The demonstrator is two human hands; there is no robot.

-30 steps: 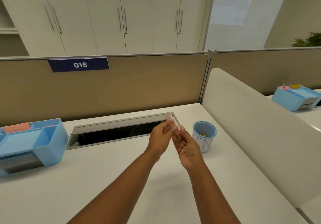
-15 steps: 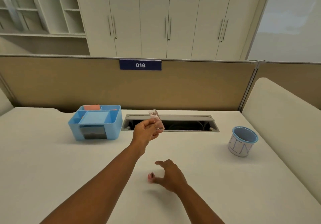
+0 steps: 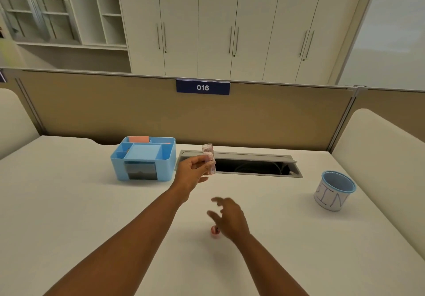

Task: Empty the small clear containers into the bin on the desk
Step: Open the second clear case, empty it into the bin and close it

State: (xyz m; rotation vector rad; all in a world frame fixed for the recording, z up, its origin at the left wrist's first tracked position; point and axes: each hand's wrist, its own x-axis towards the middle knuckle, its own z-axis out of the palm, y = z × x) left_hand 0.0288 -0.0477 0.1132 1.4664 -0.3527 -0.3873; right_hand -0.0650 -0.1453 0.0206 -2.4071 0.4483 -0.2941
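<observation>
My left hand (image 3: 194, 172) holds a small clear container (image 3: 208, 161) upright above the desk, in front of the cable slot. My right hand (image 3: 228, 218) hovers low over the desk with its fingers spread and nothing in it. A small pink cap (image 3: 215, 230) lies on the desk just left of that hand's wrist. The bin (image 3: 334, 191), a blue-rimmed cup with "BIN" written on its white side, stands far to the right, apart from both hands.
A light blue desk organizer (image 3: 143, 160) sits at the back left of the white desk (image 3: 92, 215). An open grey cable slot (image 3: 250, 165) runs along the back. Beige partitions (image 3: 287, 116) wall in the desk, with a padded divider (image 3: 386, 148) on the right.
The view has swung left, away from the bin. My right hand left the container, set the pink cap on the desk and lifted off it. My left hand still holds the container.
</observation>
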